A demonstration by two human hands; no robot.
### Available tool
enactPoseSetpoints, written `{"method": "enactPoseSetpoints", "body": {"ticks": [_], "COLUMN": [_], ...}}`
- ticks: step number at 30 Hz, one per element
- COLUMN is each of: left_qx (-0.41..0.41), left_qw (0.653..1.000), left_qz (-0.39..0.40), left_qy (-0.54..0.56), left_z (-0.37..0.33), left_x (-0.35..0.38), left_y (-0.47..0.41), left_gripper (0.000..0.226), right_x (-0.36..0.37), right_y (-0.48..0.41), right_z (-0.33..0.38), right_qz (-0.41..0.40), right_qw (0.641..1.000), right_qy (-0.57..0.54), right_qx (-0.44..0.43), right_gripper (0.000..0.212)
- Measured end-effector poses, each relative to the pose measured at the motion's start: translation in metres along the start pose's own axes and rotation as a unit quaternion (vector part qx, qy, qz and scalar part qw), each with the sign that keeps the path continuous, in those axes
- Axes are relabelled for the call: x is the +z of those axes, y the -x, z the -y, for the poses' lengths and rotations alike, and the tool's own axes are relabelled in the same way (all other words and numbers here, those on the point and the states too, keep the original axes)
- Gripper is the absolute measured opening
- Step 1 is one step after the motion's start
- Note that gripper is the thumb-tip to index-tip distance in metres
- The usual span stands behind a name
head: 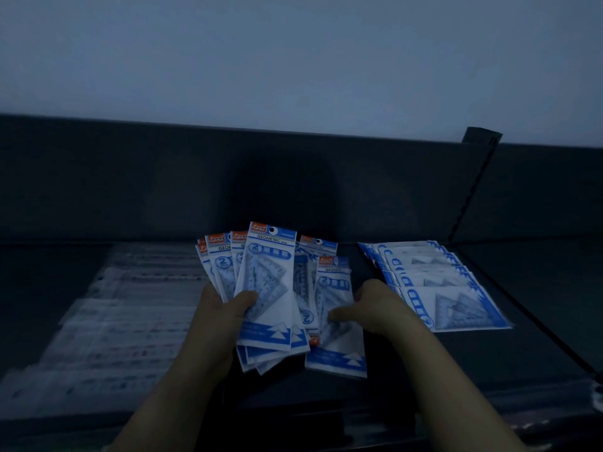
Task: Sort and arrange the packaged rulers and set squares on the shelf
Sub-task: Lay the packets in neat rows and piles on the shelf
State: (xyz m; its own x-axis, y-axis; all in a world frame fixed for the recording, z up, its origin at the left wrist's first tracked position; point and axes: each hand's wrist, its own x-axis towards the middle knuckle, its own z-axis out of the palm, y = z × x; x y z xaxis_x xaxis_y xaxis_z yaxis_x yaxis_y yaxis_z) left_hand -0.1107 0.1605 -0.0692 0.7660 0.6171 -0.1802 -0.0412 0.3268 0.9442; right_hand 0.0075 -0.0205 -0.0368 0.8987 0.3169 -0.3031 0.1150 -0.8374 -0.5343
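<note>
Light: we see a very dim, blue-looking scene, so small print is hard to read.
Shelf: we see a dark shelf [408, 370] with a dark back wall, and all the packs are on it or over it.
Left hand: our left hand [222, 318] is closed on a fan of set square packs [267, 288]; the thumb lies on the front pack and the fingers are hidden behind.
Fan of packs: the packs stand up and spread like cards, with orange and blue tops; the front one says "GEOMETRIC".
Right hand: our right hand [375, 308] is just beside the fan, with its fingers curled on a single set square pack [336, 321]. The thumb presses on the front of it.
Single pack: it stands up at the right edge of the fan, and its bottom end sits lower than the others. We cannot tell if it touches the shelf.
Between the hands: more packs peek out there, one of them upside down.
Right pile: a pile of set square packs [437, 282] lies flat on the shelf, on the right, near our right hand. The packs lie sideways and overlap like steps.
Left rows: clear ruler packs [120, 321] lie flat on the shelf on the left, in rows, one over the next. They are faint and blurry.
Post: a dark slotted post [473, 187] leans at the right, past the pile.
</note>
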Motion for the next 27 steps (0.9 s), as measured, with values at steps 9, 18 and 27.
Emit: {"method": "enactPoseSetpoints", "body": {"ticks": [9,18,27], "left_qx": [0.0,0.014,0.084], "left_qw": [1.0,0.995,0.994], "left_qz": [0.004,0.093,-0.063], "left_qy": [-0.005,0.04,0.039], "left_z": [-0.002,0.002,-0.025], "left_x": [0.0,0.011,-0.034], "left_y": [0.004,0.01,-0.003], "left_gripper": [0.037,0.062,0.04], "right_x": [-0.012,0.004,0.022], "right_y": [0.001,0.01,-0.009], "right_z": [-0.007,0.035,0.027], "right_qz": [-0.188,-0.163,-0.101], "right_qw": [0.96,0.942,0.986], "right_qy": [-0.179,-0.26,-0.076], "right_qx": [-0.101,-0.133,-0.112], "right_gripper": [0.015,0.006,0.053]}}
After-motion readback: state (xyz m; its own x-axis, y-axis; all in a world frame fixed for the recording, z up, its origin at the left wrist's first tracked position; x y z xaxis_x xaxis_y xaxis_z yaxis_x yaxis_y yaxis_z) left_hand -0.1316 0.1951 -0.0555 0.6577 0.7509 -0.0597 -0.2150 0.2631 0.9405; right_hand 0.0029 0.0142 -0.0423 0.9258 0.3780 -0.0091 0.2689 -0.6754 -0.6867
